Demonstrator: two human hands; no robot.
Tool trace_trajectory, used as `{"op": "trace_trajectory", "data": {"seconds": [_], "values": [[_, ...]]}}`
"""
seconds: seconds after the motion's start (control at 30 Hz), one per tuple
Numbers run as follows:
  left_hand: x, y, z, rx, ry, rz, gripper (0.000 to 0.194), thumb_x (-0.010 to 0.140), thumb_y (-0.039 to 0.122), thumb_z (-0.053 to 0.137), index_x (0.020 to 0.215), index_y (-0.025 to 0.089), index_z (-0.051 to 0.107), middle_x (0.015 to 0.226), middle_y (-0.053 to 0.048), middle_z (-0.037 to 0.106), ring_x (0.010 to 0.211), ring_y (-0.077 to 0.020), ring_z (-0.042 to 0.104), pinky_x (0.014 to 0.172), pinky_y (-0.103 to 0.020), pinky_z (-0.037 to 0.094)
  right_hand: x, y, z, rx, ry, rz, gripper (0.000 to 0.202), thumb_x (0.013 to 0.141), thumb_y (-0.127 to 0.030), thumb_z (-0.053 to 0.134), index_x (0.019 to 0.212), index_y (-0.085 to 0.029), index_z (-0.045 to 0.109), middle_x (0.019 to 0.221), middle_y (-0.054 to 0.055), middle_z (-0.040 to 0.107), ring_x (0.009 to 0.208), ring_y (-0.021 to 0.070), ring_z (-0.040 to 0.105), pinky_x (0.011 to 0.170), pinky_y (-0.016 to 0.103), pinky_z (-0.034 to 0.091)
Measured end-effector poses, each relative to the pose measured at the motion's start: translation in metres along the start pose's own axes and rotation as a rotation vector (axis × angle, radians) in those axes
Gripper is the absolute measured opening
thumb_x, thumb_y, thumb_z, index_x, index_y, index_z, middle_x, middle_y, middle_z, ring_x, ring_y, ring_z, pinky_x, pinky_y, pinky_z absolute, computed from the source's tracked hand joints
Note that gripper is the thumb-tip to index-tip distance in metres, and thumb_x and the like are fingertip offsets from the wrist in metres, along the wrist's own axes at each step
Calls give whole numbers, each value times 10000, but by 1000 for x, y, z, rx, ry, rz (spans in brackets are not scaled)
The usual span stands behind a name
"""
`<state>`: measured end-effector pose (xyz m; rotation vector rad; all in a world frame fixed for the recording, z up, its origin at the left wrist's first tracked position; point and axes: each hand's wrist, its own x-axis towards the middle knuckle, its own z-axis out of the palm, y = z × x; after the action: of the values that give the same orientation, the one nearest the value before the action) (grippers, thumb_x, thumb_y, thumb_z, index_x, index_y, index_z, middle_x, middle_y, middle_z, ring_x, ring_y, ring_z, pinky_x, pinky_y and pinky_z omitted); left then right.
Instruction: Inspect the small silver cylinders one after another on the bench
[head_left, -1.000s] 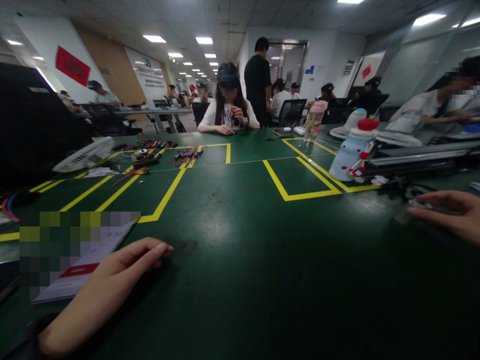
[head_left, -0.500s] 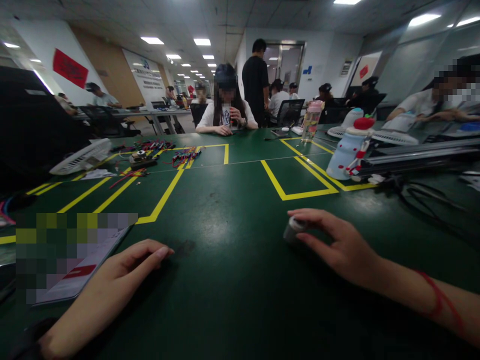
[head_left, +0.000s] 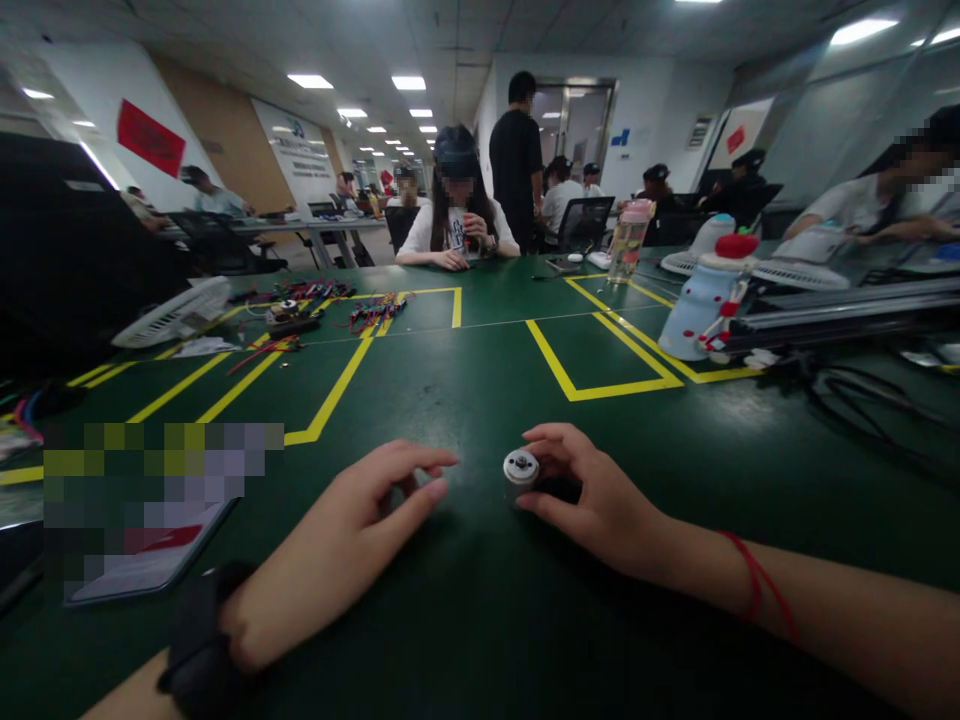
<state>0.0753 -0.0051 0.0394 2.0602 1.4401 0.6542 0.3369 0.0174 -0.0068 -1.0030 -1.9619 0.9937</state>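
- Standing nearly upright, the metal cylinder [head_left: 520, 480] is kept as landmark; whether its base is borne by the green table [head_left: 450, 640] cannot be told.
- Right hand [head_left: 611, 505], on the cylinder's right: thumb and fingers closed around its sides, palm well open; a side grip apparently chosen so that the top face is left uncovered.
- Left hand [head_left: 360, 520], left of the cylinder and apart from it: fingers half open and loosely bent, nothing seen held; steadied, perhaps, by the tabletop, though contact is not shown.
- Flat sheet [head_left: 169, 570], well left of the cylinder: laid partly behind the left forearm, probably set aside.
- Yellow tape [head_left: 622, 390], beyond the cylinder: stuck down in angular outlines, presumably so that areas are marked off.
- Wire bundles [head_left: 379, 312], beyond and left of the cylinder: loosely heaped.
- Blue bottle [head_left: 684, 325], beyond and right of the cylinder: stood upright beside metal bars [head_left: 840, 312], likely for stability.
- Black cables [head_left: 847, 410], right of the cylinder: left in loose loops.
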Motion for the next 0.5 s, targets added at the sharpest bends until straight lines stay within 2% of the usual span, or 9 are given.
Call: {"op": "trace_trajectory", "data": {"seconds": [0.1, 0.2, 0.27, 0.37, 0.43, 0.5], "values": [[22, 37, 21, -28, 10, 143, 259, 919, 360, 520, 1128, 313, 665, 1061, -11, 649, 934, -171, 609, 838, -306, 490, 2, 1, 1, 33, -5, -2, 547, 791, -274, 667, 1255, -251, 379, 1131, 19, 604, 1020, 102, 599, 919, 292, 516], [37, 55, 31, -29, 37, 161, 167, 882, 309, 584, 936, 256, 734, 946, -19, 655, 874, -168, 606, 780, -297, 483, 2, 1, 1, 47, -8, -23, 530, 789, -263, 667, 1246, -247, 397, 1120, 15, 605, 1017, 95, 598, 913, 274, 514], [41, 56, 28, -48, 78, 144, 145, 866, 289, 602, 861, 226, 733, 901, -22, 654, 833, -165, 602, 735, -290, 476, 1, 0, 1, 36, -10, -28, 500, 792, -261, 659, 1231, -238, 421, 1110, 18, 608, 1003, 96, 601, 905, 269, 513], [39, 45, 20, -69, 149, 113, 153, 863, 324, 601, 873, 228, 720, 905, -20, 665, 820, -170, 606, 716, -297, 468, 0, -2, 1, -26, 35, -41, 444, 803, -261, 630, 1211, -221, 459, 1096, 32, 606, 963, 102, 604, 874, 267, 515], [37, 35, 19, -45, 131, 73, 157, 845, 352, 621, 868, 234, 723, 898, -19, 678, 821, -178, 616, 737, -310, 468, 0, -4, 1, -73, 67, -53, 420, 808, -254, 609, 1204, -213, 475, 1095, 38, 601, 939, 101, 600, 852, 263, 514], [35, 26, 24, -5, 56, 36, 150, 825, 357, 645, 842, 238, 733, 890, -21, 689, 827, -188, 627, 763, -322, 472, 0, -5, -1, -104, 72, -64, 401, 808, -242, 595, 1192, -205, 487, 1091, 39, 598, 928, 101, 594, 838, 260, 510]]}}
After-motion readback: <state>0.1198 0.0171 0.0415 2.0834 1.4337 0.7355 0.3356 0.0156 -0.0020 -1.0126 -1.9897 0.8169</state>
